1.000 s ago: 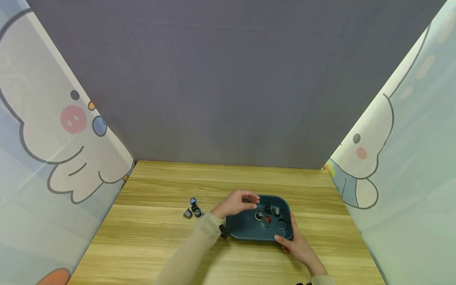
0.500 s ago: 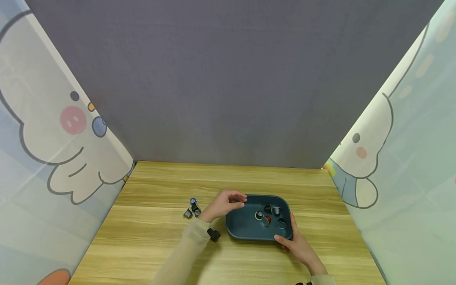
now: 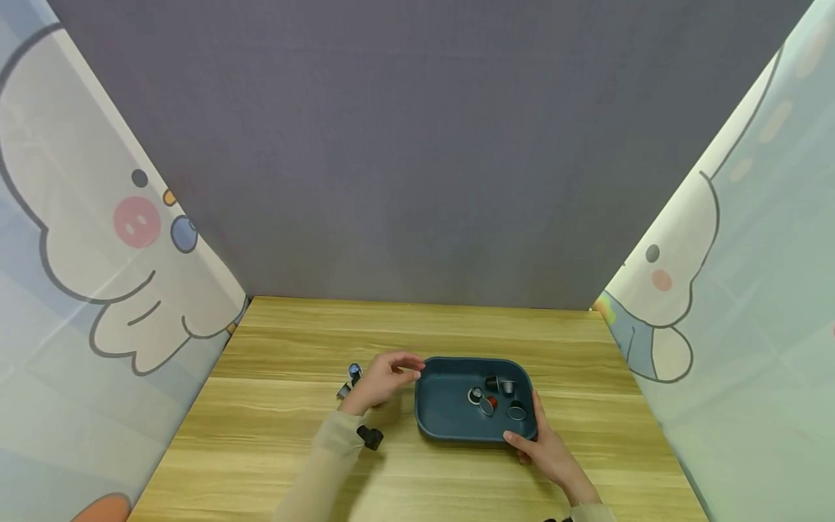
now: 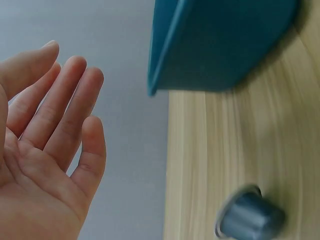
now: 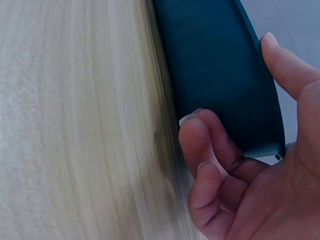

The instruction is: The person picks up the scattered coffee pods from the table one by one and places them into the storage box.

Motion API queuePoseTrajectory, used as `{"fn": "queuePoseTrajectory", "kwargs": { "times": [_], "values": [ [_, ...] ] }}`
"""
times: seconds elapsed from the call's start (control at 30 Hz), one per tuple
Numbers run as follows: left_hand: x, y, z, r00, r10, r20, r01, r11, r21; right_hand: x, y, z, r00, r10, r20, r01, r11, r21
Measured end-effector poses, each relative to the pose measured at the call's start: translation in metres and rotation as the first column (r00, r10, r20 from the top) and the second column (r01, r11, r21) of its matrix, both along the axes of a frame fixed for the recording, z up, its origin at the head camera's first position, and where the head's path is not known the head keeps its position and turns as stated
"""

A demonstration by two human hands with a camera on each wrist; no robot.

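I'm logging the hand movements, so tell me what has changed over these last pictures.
The left hand moved left, from above the tray to its left side, nearer the loose capsules, partly hiding them. It is empty; no grab or release shows. Unchanged: the right hand gripping the tray's right end, and the five capsules inside.

Plenty of room straight down into the left part of the tray [image 3: 446,406]; the capsules inside [image 3: 487,406] bunch from the middle rightward. Sideways you'd bump its side wall [image 4: 215,55], and the right grip [image 3: 546,448] blocks the near right corner. Left grip [image 3: 383,379] clogs the lane toward the loose capsules [image 3: 354,370]. Behind the tray, bare bench [image 3: 457,333] runs to the grey backdrop [image 3: 417,159].
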State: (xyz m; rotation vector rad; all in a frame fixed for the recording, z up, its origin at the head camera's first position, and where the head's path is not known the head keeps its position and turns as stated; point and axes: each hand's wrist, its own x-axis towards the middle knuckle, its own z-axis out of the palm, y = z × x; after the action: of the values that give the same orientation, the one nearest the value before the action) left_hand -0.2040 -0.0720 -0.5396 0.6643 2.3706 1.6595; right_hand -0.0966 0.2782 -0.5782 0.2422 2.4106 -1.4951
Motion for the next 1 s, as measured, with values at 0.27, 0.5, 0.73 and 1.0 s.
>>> {"fn": "queuePoseTrajectory", "kwargs": {
  "times": [0.27,0.5,0.73,1.0],
  "values": [
    [0.002,-0.024,-0.012,0.993,0.118,0.011,-0.117,0.993,-0.015,0.000,0.000,0.000,1.000,-0.010,-0.001,0.010,1.000,-0.005],
    [0.007,-0.046,-0.024,0.988,0.154,0.003,-0.154,0.988,0.008,0.000,0.000,0.001,1.000,-0.003,-0.003,0.003,1.000,-0.006],
    [0.017,-0.059,-0.030,0.987,0.160,0.019,-0.160,0.987,-0.002,0.000,0.001,0.001,1.000,0.014,-0.008,-0.014,1.000,-0.011],
    [0.031,-0.061,-0.038,0.978,0.207,-0.006,-0.206,0.974,-0.088,-0.002,0.001,0.000,1.000,0.007,-0.006,-0.008,1.000,-0.024]
  ]
}}
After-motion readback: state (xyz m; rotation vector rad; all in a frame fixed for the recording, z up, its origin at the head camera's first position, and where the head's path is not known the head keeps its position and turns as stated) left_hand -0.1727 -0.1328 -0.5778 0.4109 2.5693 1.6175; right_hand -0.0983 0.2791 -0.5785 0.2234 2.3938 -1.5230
